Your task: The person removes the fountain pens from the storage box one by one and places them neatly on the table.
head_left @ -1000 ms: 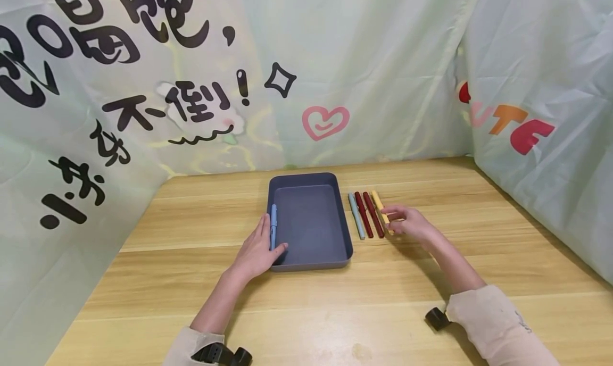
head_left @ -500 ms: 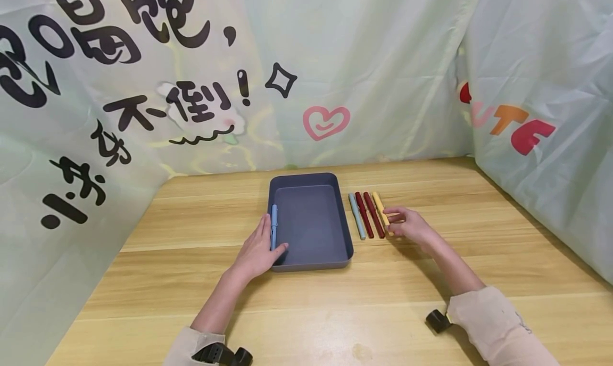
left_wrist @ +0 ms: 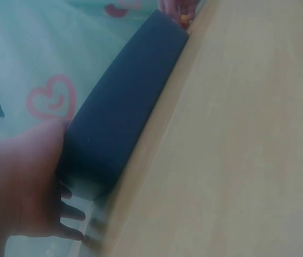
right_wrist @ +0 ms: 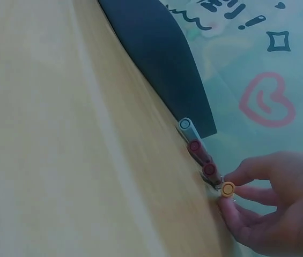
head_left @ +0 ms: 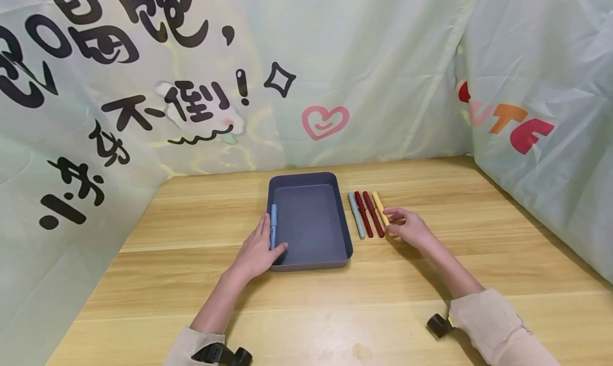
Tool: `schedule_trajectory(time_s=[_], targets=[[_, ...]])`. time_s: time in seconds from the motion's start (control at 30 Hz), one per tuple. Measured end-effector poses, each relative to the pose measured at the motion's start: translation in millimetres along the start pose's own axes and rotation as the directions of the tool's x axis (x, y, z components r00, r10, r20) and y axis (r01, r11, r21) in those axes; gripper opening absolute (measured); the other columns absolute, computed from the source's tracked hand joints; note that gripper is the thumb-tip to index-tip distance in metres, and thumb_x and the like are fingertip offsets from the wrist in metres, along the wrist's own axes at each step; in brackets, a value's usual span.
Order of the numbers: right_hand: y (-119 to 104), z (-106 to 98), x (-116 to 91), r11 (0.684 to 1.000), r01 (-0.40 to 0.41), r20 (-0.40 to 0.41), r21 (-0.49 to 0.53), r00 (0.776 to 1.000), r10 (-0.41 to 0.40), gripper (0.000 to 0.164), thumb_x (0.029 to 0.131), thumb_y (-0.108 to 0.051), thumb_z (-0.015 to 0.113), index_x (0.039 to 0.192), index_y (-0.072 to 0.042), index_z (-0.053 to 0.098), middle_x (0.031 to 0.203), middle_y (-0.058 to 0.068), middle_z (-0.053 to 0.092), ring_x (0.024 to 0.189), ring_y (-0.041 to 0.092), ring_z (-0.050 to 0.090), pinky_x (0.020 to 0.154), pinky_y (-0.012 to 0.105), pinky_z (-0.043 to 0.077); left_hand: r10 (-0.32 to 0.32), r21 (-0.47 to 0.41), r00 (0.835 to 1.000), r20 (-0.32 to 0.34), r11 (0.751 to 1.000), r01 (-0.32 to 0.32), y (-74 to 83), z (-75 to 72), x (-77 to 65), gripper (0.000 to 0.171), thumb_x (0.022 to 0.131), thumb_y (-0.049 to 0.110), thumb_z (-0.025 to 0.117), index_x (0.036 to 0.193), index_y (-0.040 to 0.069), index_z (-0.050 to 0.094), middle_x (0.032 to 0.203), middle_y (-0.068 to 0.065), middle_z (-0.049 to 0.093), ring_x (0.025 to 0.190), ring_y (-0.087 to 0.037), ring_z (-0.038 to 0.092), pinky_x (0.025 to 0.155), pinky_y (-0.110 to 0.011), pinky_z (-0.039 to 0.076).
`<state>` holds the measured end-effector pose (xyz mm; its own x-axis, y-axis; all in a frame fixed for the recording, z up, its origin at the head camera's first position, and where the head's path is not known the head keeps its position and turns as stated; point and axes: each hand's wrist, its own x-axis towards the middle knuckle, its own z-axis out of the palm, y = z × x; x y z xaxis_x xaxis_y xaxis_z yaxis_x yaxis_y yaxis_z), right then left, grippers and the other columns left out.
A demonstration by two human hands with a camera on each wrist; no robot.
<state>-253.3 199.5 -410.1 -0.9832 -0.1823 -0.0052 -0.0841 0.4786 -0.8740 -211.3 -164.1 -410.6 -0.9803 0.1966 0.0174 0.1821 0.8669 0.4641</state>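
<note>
In the head view, my left hand [head_left: 254, 249] holds the left wall of a dark blue-grey tray [head_left: 313, 262], thumb over the inside and fingers along the outside. A light blue pen [head_left: 273, 225] lies in the tray along that wall. My right hand [head_left: 407, 226] pinches the near end of a yellow pen [head_left: 379, 204] to the right of the tray; the right wrist view has thumb and fingertips on either side of the yellow pen [right_wrist: 227, 189]. Beside it lie two dark red pens [head_left: 364, 214] and a pale blue pen [head_left: 356, 215], roughly parallel.
The wooden table [head_left: 311, 318] carries the tray and pens. A printed pale cloth [head_left: 383, 63] hangs along the back and both sides. Black wrist cameras sit on both sleeves, one of them the right camera [head_left: 438, 325].
Both hands stay almost where they were. The right forearm and sleeve shift very slightly, while the yellow pen and the tray keep their places.
</note>
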Motion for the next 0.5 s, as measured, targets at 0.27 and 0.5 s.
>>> schedule_trajectory(time_s=[0.27, 0.5], targets=[[3.2, 5.2, -1.2, 0.997, 0.042, -0.077, -0.060, 0.996, -0.046, 0.043, 0.080, 0.003, 0.057, 0.123, 0.008, 0.051, 0.104, 0.024, 0.057, 0.089, 0.029, 0.056, 0.065, 0.026, 0.049, -0.009, -0.001, 1.000, 0.011, 1.000, 0.009, -0.5, -0.5, -0.7, 0.086, 0.091, 0.043, 0.051, 0.144, -0.004, 0.001, 0.151, -0.019, 0.003, 0.135, -0.034, 0.011, 0.105, -0.048, 0.018], [4.4, 7.5, -2.6, 0.995, 0.052, -0.109, -0.079, 0.992, -0.061, 0.042, 0.080, 0.002, 0.058, 0.122, 0.008, 0.053, 0.102, 0.022, 0.058, 0.088, 0.029, 0.057, 0.063, 0.025, 0.048, -0.013, -0.011, 1.000, 0.018, 1.000, 0.013, 0.1, -1.6, -1.0, 0.086, 0.092, 0.043, 0.051, 0.144, -0.003, 0.000, 0.151, -0.019, 0.002, 0.135, -0.034, 0.010, 0.105, -0.049, 0.017]])
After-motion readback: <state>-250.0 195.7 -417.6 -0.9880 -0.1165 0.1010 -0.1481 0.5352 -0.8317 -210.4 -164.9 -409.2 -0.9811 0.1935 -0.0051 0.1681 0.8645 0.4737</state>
